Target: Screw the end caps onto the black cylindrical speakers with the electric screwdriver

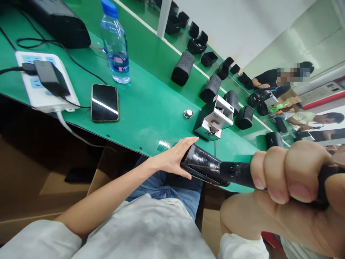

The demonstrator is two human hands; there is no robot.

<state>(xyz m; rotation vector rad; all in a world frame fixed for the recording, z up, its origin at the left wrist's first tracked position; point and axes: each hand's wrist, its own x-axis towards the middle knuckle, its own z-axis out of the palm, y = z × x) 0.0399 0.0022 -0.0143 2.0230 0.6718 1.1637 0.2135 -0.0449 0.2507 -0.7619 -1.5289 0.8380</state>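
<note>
My right hand [299, 176], large and close to the camera, is wrapped around a black electric screwdriver [237, 173]. The driver's thin bit reaches toward a black speaker housing [203, 160] with a perforated grille, lying near the table's front edge. Whether the tip sits in a screw cannot be made out. My left hand [178, 156] braces the housing's left end between thumb and fingers. Just behind the housing stands a black and white screw feeder [214, 120]. A small round silver part [188, 113] lies to the feeder's left.
On the green table [145, 111] are a phone [105, 103], a water bottle [115, 46], a white power strip [45, 82] with cables and a large black device [59, 21]. Several black housings [183, 68] line the back. Two co-workers sit at the far right. Cardboard boxes stand below the table.
</note>
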